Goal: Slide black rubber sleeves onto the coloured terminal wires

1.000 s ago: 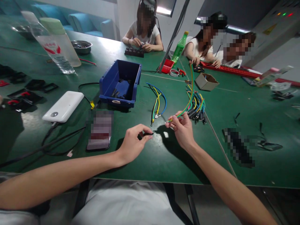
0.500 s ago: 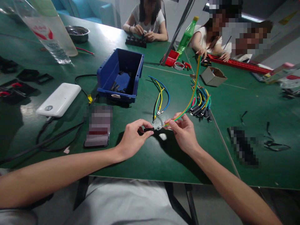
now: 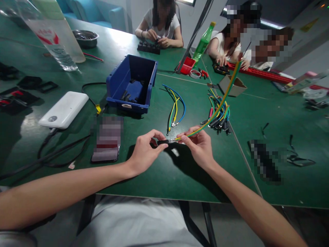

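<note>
My left hand pinches a short black sleeve between thumb and fingers. My right hand is closed on a yellow-green wire, whose free end rises to the upper right. The wire's metal terminal is at the sleeve's open end; how far inside it sits I cannot tell. Just beyond my hands lie a few loose wires, among them a blue wire, with metal terminals toward me. A bundle of wires with black-sleeved ends lies to the right.
A blue bin holds several black sleeves. Left of it are a white power bank, a phone and cables. Bottles stand at the far left. A cardboard box and a green bottle stand farther back. Co-workers sit across the table.
My right hand has shifted slightly left, bringing the wire's terminal to the black sleeve. The wire's free end has swung to the right. My left hand has barely moved.
</note>
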`<state>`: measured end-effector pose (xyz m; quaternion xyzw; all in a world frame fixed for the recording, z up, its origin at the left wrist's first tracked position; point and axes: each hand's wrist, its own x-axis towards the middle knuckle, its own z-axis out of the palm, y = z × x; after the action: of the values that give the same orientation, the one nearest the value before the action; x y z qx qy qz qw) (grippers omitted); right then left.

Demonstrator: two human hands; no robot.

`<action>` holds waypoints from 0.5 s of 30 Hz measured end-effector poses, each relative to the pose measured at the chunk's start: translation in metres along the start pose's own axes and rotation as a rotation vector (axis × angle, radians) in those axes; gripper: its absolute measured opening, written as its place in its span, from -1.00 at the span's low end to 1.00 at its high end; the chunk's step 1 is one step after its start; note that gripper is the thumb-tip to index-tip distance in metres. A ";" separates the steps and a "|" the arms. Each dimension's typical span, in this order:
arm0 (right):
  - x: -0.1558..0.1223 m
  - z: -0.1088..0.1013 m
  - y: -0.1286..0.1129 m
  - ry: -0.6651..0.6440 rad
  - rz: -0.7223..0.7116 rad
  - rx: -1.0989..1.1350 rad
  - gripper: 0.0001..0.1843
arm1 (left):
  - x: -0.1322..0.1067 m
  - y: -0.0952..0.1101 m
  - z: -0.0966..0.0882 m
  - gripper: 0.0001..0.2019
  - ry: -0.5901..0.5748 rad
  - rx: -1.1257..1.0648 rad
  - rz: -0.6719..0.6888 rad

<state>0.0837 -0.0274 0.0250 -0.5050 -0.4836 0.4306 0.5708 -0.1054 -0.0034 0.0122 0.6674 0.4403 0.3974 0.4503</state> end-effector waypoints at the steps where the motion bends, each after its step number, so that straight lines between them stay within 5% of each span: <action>1: 0.000 0.000 0.000 0.000 -0.010 -0.004 -0.69 | 0.000 0.000 0.000 -0.89 0.001 0.003 -0.002; 15: 0.002 -0.002 0.003 -0.062 0.083 0.070 -0.71 | 0.000 0.006 -0.003 -0.94 0.014 0.061 0.040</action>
<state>0.0863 -0.0257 0.0219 -0.4908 -0.4643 0.4859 0.5544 -0.1070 -0.0035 0.0189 0.6866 0.4421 0.3975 0.4185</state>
